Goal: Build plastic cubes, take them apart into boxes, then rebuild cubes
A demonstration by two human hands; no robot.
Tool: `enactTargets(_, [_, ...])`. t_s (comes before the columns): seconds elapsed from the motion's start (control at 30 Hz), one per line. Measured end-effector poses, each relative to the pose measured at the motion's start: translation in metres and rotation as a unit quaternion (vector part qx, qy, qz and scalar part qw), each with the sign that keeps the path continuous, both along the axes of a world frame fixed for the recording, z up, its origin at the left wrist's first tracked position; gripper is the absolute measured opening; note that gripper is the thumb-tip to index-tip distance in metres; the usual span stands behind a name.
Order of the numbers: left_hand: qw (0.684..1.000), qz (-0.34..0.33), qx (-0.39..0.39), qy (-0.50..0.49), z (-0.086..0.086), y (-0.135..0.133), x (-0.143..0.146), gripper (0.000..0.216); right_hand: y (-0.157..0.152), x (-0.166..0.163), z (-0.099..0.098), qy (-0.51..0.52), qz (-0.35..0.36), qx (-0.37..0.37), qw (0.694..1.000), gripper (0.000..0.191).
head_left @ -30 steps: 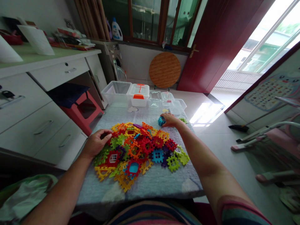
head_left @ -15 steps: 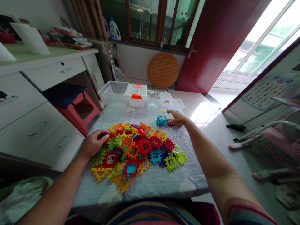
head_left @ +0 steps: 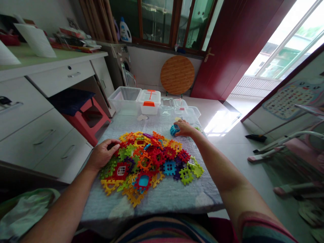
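A heap of colourful square interlocking plastic tiles [head_left: 152, 162] lies on a grey cloth-covered table [head_left: 167, 195]. My left hand [head_left: 102, 154] rests on the heap's left edge, fingers curled over red and green tiles. My right hand [head_left: 184, 129] reaches to the far side of the table and closes around a blue cube built of tiles [head_left: 174, 129]. A green tile [head_left: 197, 128] lies just right of that hand.
Clear plastic boxes [head_left: 125, 98], one with an orange-latched lid [head_left: 150, 100], line the table's far edge. White drawers [head_left: 43, 111] and a red stool [head_left: 84, 118] stand to the left. A round wooden board [head_left: 177, 74] leans on the far wall.
My right hand moved back left from the purple and green pieces onto the blue cube. The left hand stayed on the heap.
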State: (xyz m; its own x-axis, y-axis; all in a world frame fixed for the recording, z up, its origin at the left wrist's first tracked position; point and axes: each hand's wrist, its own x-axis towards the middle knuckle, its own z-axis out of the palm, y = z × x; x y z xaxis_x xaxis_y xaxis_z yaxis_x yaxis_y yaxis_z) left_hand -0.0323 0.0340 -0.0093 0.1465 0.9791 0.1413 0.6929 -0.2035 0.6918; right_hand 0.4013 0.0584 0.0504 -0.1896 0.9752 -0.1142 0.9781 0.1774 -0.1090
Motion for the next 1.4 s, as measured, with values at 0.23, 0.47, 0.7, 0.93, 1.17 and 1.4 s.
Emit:
enactTargets(0.23, [1.0,0.005,0.0,0.002,0.001,0.0,0.0,0.039,0.003,0.0,-0.004,0.013,-0.006,0.01,1.0,0.066])
enactTargets(0.47, [1.0,0.012,-0.001,0.005,0.007,-0.003,0.004,0.038,0.003,-0.005,-0.008,0.016,-0.003,0.01,1.0,0.069])
enactTargets(0.7, [1.0,0.008,0.001,0.002,0.004,-0.002,0.003,0.039,0.002,0.015,0.005,0.072,-0.01,0.026,0.997,0.078])
enactTargets(0.93, [1.0,0.006,0.006,0.009,0.0,0.0,0.001,0.039,-0.012,0.048,0.016,-0.011,-0.065,0.015,0.998,0.058])
enactTargets(1.17, [1.0,0.006,0.013,0.007,0.002,0.0,0.001,0.039,-0.021,0.024,0.005,-0.119,-0.035,-0.043,0.991,0.053])
enactTargets(1.4, [1.0,0.008,0.011,0.0,0.006,-0.001,0.004,0.039,-0.019,0.02,0.009,-0.115,-0.029,-0.048,0.992,0.047])
